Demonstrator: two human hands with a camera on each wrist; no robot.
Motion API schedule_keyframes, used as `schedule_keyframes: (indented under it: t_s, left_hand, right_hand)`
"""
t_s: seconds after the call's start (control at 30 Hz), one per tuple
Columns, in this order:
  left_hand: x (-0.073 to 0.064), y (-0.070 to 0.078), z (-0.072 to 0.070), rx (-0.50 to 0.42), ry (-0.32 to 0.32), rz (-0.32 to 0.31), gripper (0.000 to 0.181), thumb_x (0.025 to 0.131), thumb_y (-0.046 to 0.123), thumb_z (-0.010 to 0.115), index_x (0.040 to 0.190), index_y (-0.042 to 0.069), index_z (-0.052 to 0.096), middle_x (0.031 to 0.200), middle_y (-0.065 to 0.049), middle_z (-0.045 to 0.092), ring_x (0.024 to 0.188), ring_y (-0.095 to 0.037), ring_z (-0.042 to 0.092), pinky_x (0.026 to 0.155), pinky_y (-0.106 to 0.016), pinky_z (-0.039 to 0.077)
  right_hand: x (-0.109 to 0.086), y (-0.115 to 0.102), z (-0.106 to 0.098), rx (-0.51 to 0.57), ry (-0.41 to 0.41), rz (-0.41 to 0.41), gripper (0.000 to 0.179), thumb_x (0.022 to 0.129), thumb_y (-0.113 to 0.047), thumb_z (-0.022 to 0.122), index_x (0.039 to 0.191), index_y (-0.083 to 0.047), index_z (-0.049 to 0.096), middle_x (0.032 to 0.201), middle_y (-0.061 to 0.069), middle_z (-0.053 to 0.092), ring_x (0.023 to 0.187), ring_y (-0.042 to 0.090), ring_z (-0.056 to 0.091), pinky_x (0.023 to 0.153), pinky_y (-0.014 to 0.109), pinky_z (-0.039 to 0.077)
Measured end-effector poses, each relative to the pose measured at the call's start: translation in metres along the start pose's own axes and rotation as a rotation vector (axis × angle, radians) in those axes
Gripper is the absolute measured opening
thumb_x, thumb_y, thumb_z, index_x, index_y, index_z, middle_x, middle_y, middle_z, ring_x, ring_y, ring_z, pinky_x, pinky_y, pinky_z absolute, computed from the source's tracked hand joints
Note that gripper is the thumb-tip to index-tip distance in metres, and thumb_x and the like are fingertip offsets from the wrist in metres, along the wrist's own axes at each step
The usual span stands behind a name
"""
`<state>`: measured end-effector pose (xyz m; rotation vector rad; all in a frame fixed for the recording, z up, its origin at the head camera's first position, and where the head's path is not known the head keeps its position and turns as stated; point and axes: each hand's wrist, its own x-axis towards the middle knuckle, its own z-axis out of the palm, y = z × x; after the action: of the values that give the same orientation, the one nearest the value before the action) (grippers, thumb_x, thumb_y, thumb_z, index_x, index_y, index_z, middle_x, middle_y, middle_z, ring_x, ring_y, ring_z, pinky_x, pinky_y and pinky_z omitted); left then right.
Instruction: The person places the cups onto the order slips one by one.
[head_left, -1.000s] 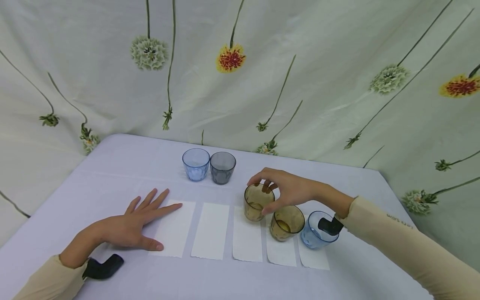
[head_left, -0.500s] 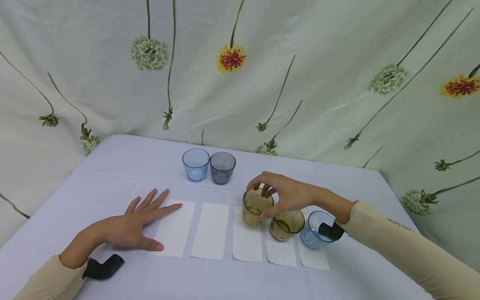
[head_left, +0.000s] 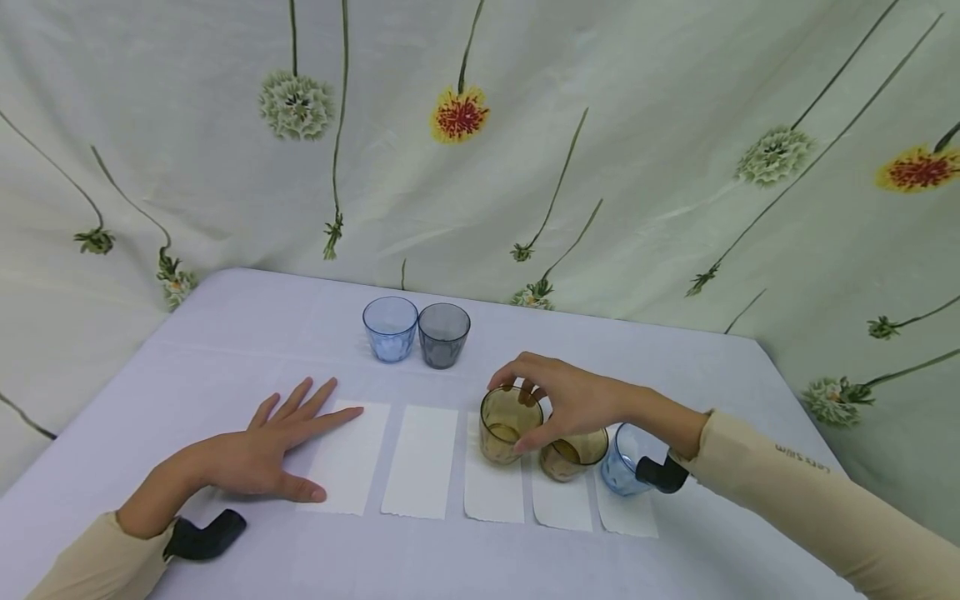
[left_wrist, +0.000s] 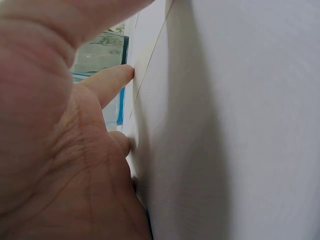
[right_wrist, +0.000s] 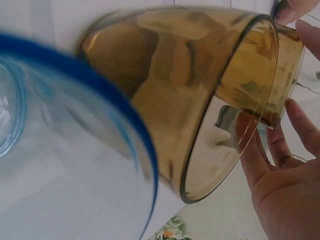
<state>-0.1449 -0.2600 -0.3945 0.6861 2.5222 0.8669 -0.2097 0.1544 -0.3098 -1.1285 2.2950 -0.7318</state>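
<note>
One amber glass (head_left: 499, 427) is grasped in the grip of the right hand (head_left: 570, 398), with the thumb set against its near side and the fingers curled at its far rim. It is held over the third from the left of five white paper strips (head_left: 492, 500); whether its base touches the paper cannot be told. The second amber glass (head_left: 567, 460) is stood upright just beside it, at the fourth strip. One blue glass (head_left: 619, 477) is seen at the fifth, partly hidden by the right wrist. A second blue glass (head_left: 390, 335) and a single grey glass (head_left: 444, 337) are placed side by side farther back on the counter (head_left: 255, 333), so five glasses are counted. The left hand (head_left: 273, 454) is laid with fingers spread, its grip released, the thumb and index fingertips over the first strip.
</note>
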Motion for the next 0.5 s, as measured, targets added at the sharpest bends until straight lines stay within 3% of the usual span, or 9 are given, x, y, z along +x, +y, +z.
schedule_keyframes:
  t_s: [0.5]
  left_hand:
    - [-0.0006,-0.0018,0.0006,-0.002,0.005,0.018,0.093,0.079,0.053,0.078,0.157,0.035,0.031,0.167,-0.021,-0.009,0.148,-0.05,-0.023,0.109,-0.07,-0.024]
  right_hand:
    - [-0.0022,-0.0068,0.0103,-0.05,0.066,0.047,0.066,0.08,-0.034,0.084,0.136,-0.018,0.052,0.124,0.004,0.052,0.101,0.023,0.057,0.092,0.032,0.051]
